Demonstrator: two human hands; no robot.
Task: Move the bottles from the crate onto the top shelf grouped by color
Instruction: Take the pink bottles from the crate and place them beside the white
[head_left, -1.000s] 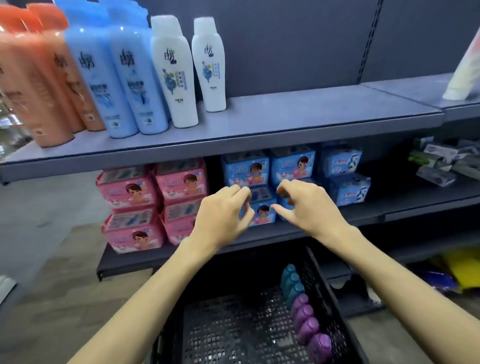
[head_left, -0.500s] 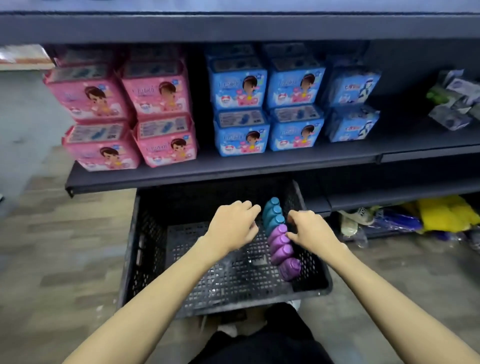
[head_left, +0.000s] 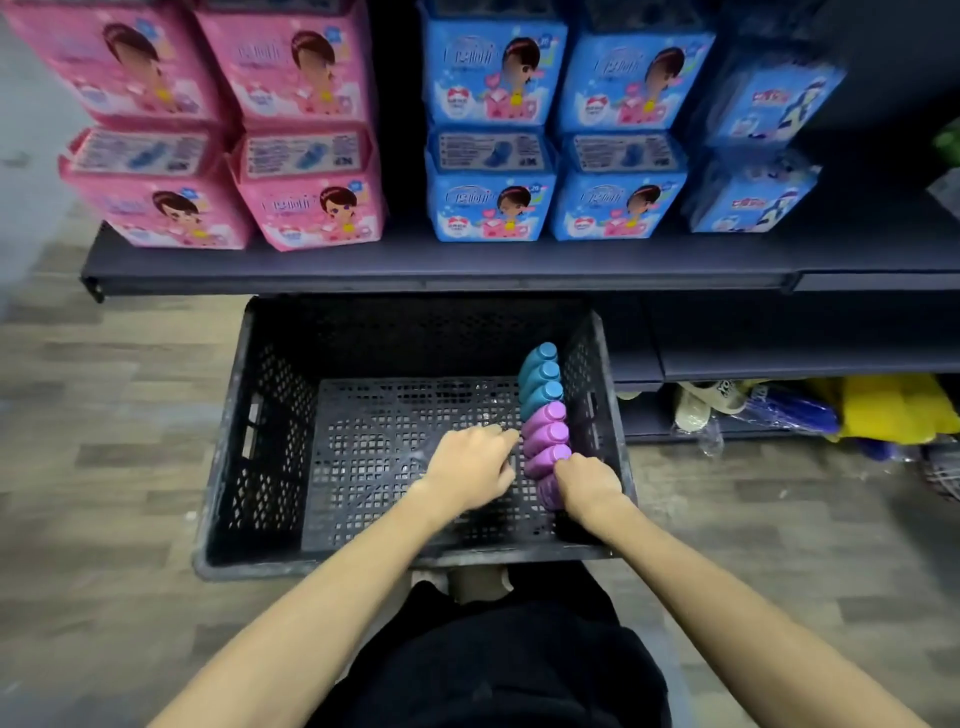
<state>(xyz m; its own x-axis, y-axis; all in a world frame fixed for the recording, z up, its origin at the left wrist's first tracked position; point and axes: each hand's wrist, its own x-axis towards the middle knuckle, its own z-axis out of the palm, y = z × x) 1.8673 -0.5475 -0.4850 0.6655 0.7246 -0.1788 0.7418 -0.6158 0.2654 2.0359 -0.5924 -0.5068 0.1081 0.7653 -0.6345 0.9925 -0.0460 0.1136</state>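
Purple bottles (head_left: 545, 431) stand caps-up, row running away; right hand (head_left: 589, 486) grips the nearest bottle (head_left: 546, 492), left hand (head_left: 470, 467) reaches alongside, holding nothing.

A shop aisle — shelf (head_left: 467, 270) of stacked pink packs (head_left: 306, 192) and blue packs (head_left: 491, 202).

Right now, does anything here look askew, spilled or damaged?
Nothing stands out. Teal plastic bottles and purple plastic bottles sit in one tidy row against the black perforated plastic crate's right wall. Only a pale shoe and a yellow bundle lie loose under the shelving.
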